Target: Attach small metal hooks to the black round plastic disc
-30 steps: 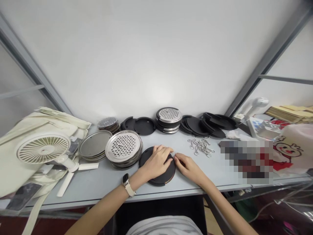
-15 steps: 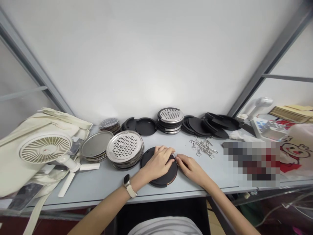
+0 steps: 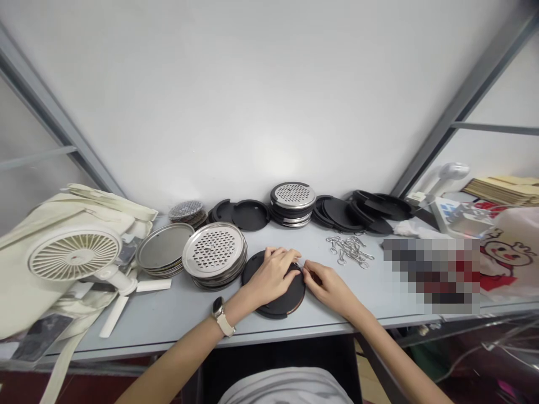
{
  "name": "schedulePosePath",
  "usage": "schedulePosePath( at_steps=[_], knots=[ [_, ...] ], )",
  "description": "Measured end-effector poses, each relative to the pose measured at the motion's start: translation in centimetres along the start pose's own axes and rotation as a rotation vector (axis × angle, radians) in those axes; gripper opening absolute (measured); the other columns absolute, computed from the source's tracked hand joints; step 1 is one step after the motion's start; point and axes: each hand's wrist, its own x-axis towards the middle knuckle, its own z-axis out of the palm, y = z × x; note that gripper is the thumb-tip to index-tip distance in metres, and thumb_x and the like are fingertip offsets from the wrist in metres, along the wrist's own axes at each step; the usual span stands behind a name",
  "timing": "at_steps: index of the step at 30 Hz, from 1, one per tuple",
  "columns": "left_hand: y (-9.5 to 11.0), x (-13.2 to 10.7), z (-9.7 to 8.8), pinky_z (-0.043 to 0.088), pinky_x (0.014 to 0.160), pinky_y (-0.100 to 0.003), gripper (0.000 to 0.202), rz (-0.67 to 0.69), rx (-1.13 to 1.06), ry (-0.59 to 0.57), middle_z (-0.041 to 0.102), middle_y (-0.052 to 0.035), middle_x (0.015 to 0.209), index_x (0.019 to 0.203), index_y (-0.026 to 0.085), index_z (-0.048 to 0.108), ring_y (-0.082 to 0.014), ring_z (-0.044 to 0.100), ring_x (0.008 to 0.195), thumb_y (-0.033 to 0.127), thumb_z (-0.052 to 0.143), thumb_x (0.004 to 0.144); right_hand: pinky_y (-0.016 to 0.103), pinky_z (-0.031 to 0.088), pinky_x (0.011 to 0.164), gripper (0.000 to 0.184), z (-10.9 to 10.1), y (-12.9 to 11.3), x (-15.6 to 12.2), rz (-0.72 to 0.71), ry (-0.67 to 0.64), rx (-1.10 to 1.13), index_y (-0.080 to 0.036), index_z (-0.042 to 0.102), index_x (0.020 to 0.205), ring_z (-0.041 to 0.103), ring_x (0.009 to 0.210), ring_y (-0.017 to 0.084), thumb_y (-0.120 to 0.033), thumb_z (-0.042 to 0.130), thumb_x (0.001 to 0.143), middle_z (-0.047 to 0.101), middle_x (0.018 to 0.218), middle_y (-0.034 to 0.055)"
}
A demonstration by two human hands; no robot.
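Observation:
A round black disc [image 3: 280, 307] with a thin metal rim lies flat on the grey table [image 3: 168, 311], close to its front edge. My left hand [image 3: 270, 276] rests on top of the disc, fingers curled over its far side. My right hand [image 3: 327, 284] sits at the disc's right edge. Its fingertips pinch a small silver metal piece [image 3: 298, 265] right next to my left fingertips. The piece is mostly hidden by my fingers, so its shape is hard to make out.
Perforated steel discs [image 3: 214, 251] stack left of my hands, beside plain metal plates [image 3: 164, 250] and a cream fan [image 3: 74, 252] on a canvas bag. Black discs [image 3: 250, 216] and metal hooks [image 3: 349, 249] lie behind and right; a pixelated patch [image 3: 432, 275] covers the right.
My right hand has moved slightly left, closer to my left hand, and its fingertips now press in at the disc's edge. The disc stays in about the same place.

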Motion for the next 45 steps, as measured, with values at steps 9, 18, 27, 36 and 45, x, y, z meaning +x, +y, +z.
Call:
schedulePosePath(
  at_steps=[9,18,27,36,45],
  knots=[
    [0.13,-0.01,-0.11,0.031,0.095,-0.036,0.025,0.002,-0.030,-0.020,0.066,0.0009,0.102,0.115,0.023,0.046,-0.0182,0.057,0.103,0.016,0.054,0.092,0.025,0.032,0.055,0.030,-0.56,0.00,-0.24,0.026,0.091,-0.009,-0.022,0.034,0.070,0.042,0.054,0.013,-0.031,0.031,0.099,0.042,0.060,-0.0041],
    [0.06,-0.02,0.03,0.034,0.098,-0.037,0.022,-0.009,-0.034,-0.010,0.059,-0.0041,0.112,0.112,0.021,0.048,-0.0200,0.053,0.109,0.016,0.052,0.091,0.027,0.039,0.063,0.031,-0.01,0.08,0.42,0.015,0.004,-0.065,-0.021,0.051,0.079,0.060,0.067,0.019,-0.033,0.031,0.100,0.064,0.074,0.0035],
    [0.08,0.06,0.04,0.035,0.097,-0.035,0.023,-0.010,-0.090,-0.021,0.062,-0.0017,0.110,0.111,0.022,0.047,-0.0178,0.056,0.107,0.011,0.052,0.091,0.025,0.036,0.058,0.035,-0.28,-0.23,0.21,0.008,-0.020,-0.090,-0.021,0.050,0.073,0.056,0.058,0.017,-0.033,0.030,0.100,0.061,0.066,0.0018],
    [-0.05,0.08,-0.03,0.039,0.098,-0.035,0.024,-0.013,-0.133,-0.044,0.062,-0.0023,0.112,0.113,0.022,0.047,-0.0190,0.055,0.106,0.011,0.051,0.091,0.025,0.032,0.053,0.031,-0.16,-0.08,-0.30,-0.015,-0.017,-0.086,-0.022,0.044,0.072,0.050,0.053,0.015,-0.031,0.032,0.099,0.054,0.061,-0.0008],
    [-0.05,0.02,-0.26,0.041,0.098,-0.037,0.025,-0.001,-0.140,-0.066,0.061,-0.0041,0.115,0.115,0.022,0.046,-0.0204,0.056,0.109,0.012,0.049,0.092,0.027,0.034,0.055,0.035,-0.29,-0.14,-0.37,-0.015,0.002,-0.056,-0.022,0.044,0.071,0.053,0.055,0.016,-0.035,0.030,0.101,0.058,0.064,0.0009]
  ],
)
